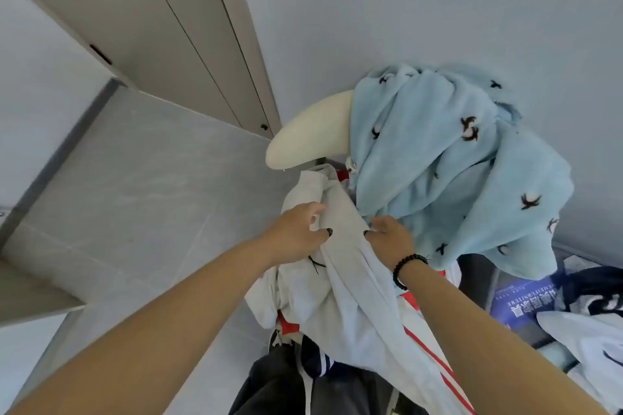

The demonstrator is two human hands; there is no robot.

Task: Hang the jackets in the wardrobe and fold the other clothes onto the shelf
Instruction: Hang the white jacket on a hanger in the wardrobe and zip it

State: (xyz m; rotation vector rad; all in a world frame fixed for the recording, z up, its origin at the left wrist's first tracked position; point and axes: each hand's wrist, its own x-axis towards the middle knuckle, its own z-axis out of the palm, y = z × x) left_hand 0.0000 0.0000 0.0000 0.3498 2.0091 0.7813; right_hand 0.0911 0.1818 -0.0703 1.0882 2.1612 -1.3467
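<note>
Below the cream hanger [312,131], both hands, left hand [296,232] and right hand [392,237], each grip pinching fabric, hold the white jacket [350,293], seemingly to lift it clear of the blue fleece [448,162].

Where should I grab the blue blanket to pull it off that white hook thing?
Probably grip the blue blanket at its bunched top, where it drapes over the white hook, and come from the right side, lifting up and off the tip. The hook points left, and both hands, left hand and right hand, hold the white jacket below.
</note>
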